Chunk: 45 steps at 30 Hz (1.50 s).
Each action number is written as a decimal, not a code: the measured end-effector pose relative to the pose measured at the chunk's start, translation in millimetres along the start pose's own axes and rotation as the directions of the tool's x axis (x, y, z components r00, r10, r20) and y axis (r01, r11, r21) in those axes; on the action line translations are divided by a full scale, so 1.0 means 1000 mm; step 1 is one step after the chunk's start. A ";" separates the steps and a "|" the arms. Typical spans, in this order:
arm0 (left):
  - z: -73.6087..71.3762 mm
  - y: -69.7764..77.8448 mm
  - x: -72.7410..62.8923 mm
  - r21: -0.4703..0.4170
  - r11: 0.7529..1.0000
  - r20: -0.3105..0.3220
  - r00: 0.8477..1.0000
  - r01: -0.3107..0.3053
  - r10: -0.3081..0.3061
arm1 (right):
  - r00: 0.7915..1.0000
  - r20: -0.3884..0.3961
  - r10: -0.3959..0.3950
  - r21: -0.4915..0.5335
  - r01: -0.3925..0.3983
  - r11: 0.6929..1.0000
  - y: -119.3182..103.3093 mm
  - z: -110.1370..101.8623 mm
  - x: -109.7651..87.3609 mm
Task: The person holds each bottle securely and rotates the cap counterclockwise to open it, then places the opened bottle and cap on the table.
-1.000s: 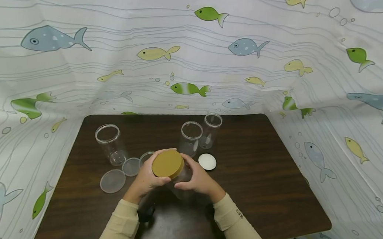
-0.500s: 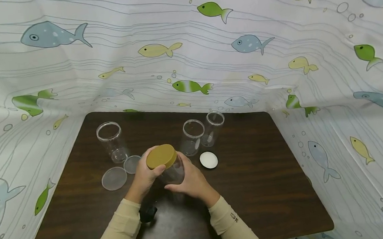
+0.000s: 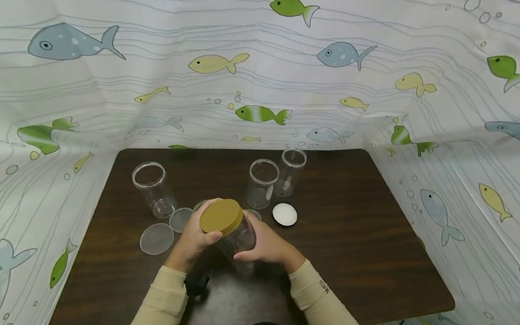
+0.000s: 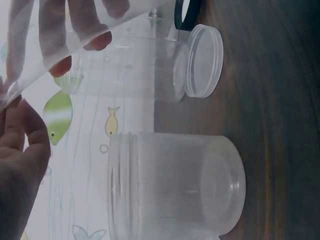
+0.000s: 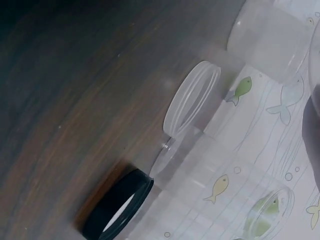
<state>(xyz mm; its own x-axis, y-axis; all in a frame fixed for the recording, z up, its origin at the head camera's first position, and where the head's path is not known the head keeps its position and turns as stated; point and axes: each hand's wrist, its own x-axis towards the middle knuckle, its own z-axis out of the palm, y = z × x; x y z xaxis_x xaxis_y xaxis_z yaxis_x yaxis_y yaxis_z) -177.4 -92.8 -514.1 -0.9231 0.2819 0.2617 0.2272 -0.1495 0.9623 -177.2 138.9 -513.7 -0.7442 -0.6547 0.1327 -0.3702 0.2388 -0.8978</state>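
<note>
In the head view a clear plastic jar (image 3: pixel 242 239) with a gold screw lid (image 3: pixel 220 217) is held between both hands, tilted with its lid toward the upper left. My left hand (image 3: pixel 195 238) wraps the lid from the left, thumb along its near edge. My right hand (image 3: pixel 267 240) grips the jar's clear body from the right. In the left wrist view my left hand (image 4: pixel 22 150) is at the left edge, and fingers show through the clear wall above it. At the right wrist view's edge, only a dark sliver of my right hand (image 5: pixel 311 135) shows.
Clear jars without lids stand at the table's back left (image 3: pixel 158 190) and back centre, where two jars (image 3: pixel 262 187) stand close together. A short open jar (image 4: pixel 175 185) stands behind the hands. Clear lids (image 3: pixel 156 238) and a black-rimmed white lid (image 3: pixel 285 214) lie on the table.
The held jar has shifted slightly left and tilted, its lid leaning farther left. The hands have moved with it, still holding lid and body; the view has shifted a little.
</note>
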 end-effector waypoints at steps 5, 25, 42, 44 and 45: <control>0.001 0.002 0.000 0.024 1.000 -0.012 1.000 -0.021 0.021 | 1.000 -0.007 -0.012 0.015 0.012 1.000 0.002 0.005 0.001; 0.026 0.005 -0.003 0.175 0.972 -0.343 0.935 0.159 -0.091 | 0.909 -0.394 -0.132 -0.532 -0.109 0.840 0.000 0.037 0.005; 0.010 0.006 -0.007 -0.043 0.999 -0.015 0.999 -0.033 0.033 | 0.975 0.199 0.102 0.138 -0.131 0.982 0.013 -0.014 0.000; 0.009 0.003 -0.008 -0.036 0.998 -0.028 0.999 -0.046 0.045 | 0.977 0.189 0.103 0.138 -0.130 0.982 0.012 -0.012 0.000; 0.009 0.002 -0.009 -0.034 0.998 -0.033 0.998 -0.054 0.053 | 0.977 0.186 0.103 0.143 -0.131 0.981 0.012 -0.010 0.000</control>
<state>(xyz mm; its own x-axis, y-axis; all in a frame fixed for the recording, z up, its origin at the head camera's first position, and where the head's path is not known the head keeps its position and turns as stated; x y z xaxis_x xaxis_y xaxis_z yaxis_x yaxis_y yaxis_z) -166.1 -86.8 -514.0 -0.9196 0.2421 0.3094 0.2659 -0.1962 0.9438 -187.3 149.6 -520.3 -0.6616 -0.7487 -0.0415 -0.1858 0.2173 -0.9583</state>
